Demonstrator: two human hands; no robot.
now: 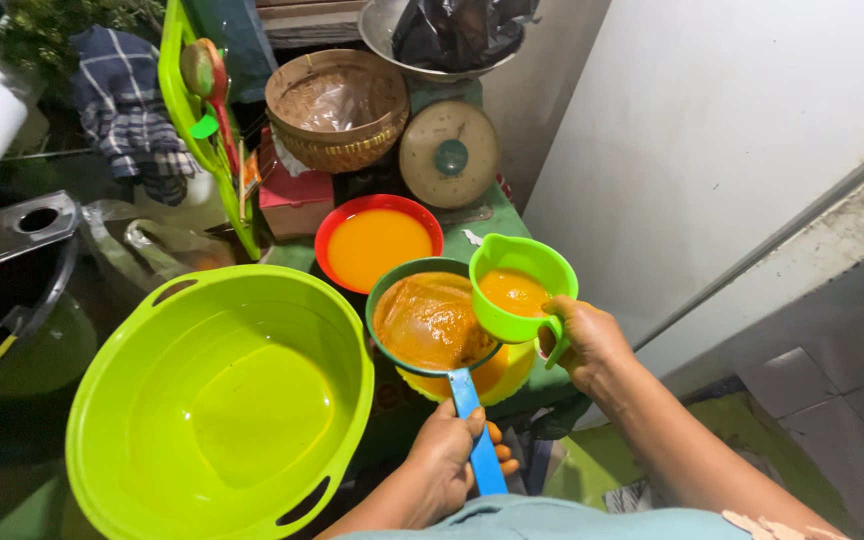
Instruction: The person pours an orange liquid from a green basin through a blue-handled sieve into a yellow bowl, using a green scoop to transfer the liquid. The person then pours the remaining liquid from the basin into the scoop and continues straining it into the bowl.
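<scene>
Strainer [434, 322] sits over the yellow bowl [500, 378], my left hand [444, 462] clamped on its blue handle.
My right hand [584, 338] grips the green cup [518, 288] of orange liquid, tilted at the rim; pouring fast could, I think, overflow the clogged mesh onto the tabletop [497, 215].

Yellow bowl [497, 375] mostly hidden under strainer [432, 320]; big green basin [132, 400] cut off at bottom edge.
</scene>
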